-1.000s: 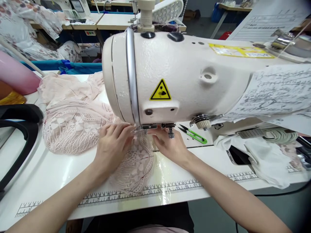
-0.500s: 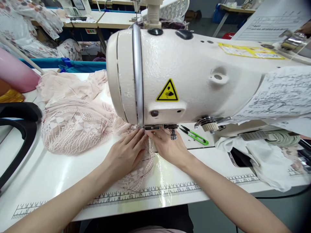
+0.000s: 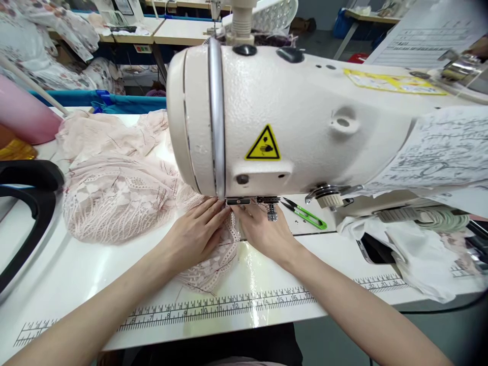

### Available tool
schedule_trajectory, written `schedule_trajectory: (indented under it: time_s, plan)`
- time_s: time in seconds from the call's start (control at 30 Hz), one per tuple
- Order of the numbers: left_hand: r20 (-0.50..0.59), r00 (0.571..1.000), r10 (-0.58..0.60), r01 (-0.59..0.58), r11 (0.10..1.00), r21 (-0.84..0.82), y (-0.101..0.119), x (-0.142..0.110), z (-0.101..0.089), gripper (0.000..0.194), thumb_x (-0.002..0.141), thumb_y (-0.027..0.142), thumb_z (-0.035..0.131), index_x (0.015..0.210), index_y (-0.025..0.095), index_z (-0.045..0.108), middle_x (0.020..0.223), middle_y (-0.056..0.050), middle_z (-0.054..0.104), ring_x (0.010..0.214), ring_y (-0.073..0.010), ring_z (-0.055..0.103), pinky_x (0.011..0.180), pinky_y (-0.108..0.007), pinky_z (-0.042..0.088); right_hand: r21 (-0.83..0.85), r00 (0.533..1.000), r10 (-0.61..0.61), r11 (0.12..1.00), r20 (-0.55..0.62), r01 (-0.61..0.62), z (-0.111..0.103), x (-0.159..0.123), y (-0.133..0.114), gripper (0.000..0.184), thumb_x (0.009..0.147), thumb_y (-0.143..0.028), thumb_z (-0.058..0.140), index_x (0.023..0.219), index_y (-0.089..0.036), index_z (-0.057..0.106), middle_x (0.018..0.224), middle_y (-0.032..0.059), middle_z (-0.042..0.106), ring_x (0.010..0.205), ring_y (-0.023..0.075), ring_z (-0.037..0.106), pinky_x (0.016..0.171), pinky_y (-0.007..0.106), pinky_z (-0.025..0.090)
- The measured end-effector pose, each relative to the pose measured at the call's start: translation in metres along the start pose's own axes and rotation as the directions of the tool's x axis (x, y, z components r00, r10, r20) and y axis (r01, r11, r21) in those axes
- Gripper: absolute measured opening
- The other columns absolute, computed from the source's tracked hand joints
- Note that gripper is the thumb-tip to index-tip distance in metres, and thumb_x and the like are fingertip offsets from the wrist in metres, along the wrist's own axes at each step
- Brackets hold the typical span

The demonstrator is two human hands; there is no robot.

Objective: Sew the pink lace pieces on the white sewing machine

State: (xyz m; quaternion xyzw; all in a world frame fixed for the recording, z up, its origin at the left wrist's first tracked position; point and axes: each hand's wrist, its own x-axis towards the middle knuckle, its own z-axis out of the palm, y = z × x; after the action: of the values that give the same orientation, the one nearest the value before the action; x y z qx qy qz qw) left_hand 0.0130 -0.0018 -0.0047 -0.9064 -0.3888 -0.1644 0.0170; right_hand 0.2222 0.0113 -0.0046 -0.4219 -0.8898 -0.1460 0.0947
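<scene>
A pale pink lace fabric (image 3: 209,272) runs under the head of a white sewing machine (image 3: 297,117), its front end lying on the table before me. Flat on this lace rests my left hand (image 3: 194,234), fingers stretched toward the needle area. My right hand (image 3: 267,234) lies just right of the lace edge, its fingers reaching forward beneath the machine head. The machine partly covers the right fingertips, and the needle is hidden. More of the lace, with dark thread marks, is bunched at the left. Green-handled thread snips (image 3: 310,217) lie right of my right hand.
A ruler strip (image 3: 213,307) runs along the table's front edge. To the right are a phone (image 3: 375,249) and white cloth (image 3: 423,269). A black curved frame (image 3: 49,178) and a pink thread cone (image 3: 26,109) stand at the left.
The front end of the lace has slid slightly away from me toward the machine. My left hand has shifted a little left; my right hand stays nearly in place.
</scene>
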Motion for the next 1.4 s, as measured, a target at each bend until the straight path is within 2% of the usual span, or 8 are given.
schedule_trajectory:
  time_s: [0.13,0.27,0.5,0.93,1.23,1.4]
  plan:
    - [-0.004,1.000,0.006,-0.006,1.000,-0.022,0.0010,-0.0018,0.0003,0.043,0.097,0.024,0.041,0.136,0.010,0.053,0.138,-0.015,0.057,0.130,-0.0299,0.051,0.108,-0.049,0.047,-0.012,1.000,-0.007,1.000,0.001,0.007,0.0003,-0.0017,0.0000,0.046,0.089,-0.007,0.044,0.131,-0.021,0.055,0.118,0.0079,0.069,0.078,0.0201,0.059,0.073,0.038,0.044]
    - [0.011,1.000,0.028,-0.028,1.000,-0.004,0.0013,-0.0034,0.0011,0.043,0.097,0.023,0.043,0.135,0.007,0.054,0.139,-0.016,0.056,0.130,-0.0320,0.051,0.107,-0.050,0.047,0.005,1.000,-0.017,1.000,-0.003,0.017,0.0006,-0.0022,0.0009,0.047,0.088,-0.006,0.045,0.131,-0.022,0.055,0.121,0.0073,0.068,0.078,0.0199,0.059,0.068,0.036,0.043]
    - [0.011,1.000,-0.017,0.017,1.000,-0.020,0.0024,-0.0023,0.0010,0.044,0.097,0.024,0.042,0.137,0.008,0.052,0.137,-0.017,0.057,0.128,-0.0324,0.053,0.104,-0.051,0.049,0.030,0.998,-0.013,0.999,-0.056,0.015,0.0041,-0.0026,0.0016,0.042,0.086,-0.009,0.048,0.125,-0.020,0.059,0.112,0.0083,0.071,0.077,0.0206,0.060,0.060,0.034,0.037]
    - [0.038,0.999,-0.016,0.016,1.000,-0.004,0.0002,-0.0048,0.0031,0.045,0.097,0.026,0.042,0.138,0.008,0.050,0.141,-0.018,0.054,0.130,-0.0328,0.051,0.105,-0.051,0.047,0.017,1.000,-0.004,1.000,-0.027,0.005,0.0041,-0.0005,0.0003,0.044,0.086,-0.008,0.047,0.127,-0.019,0.058,0.112,0.0084,0.071,0.073,0.0199,0.057,0.060,0.035,0.035]
    - [0.034,0.999,-0.025,0.024,1.000,0.013,0.0017,-0.0052,0.0039,0.046,0.096,0.025,0.042,0.138,0.009,0.050,0.141,-0.017,0.054,0.130,-0.0326,0.051,0.105,-0.051,0.047,0.033,1.000,-0.008,0.999,0.009,0.007,0.0017,-0.0005,-0.0001,0.046,0.088,-0.009,0.045,0.132,-0.019,0.056,0.122,0.0089,0.067,0.081,0.0209,0.059,0.064,0.036,0.036]
    - [0.052,0.998,-0.033,0.033,0.999,0.012,0.0003,-0.0067,0.0067,0.047,0.097,0.027,0.042,0.140,0.009,0.048,0.142,-0.017,0.052,0.133,-0.0328,0.048,0.105,-0.051,0.047,0.059,1.000,0.008,0.998,0.028,-0.010,0.0018,-0.0004,-0.0012,0.044,0.090,-0.010,0.045,0.132,-0.019,0.055,0.119,0.0103,0.067,0.088,0.0223,0.059,0.068,0.037,0.037]
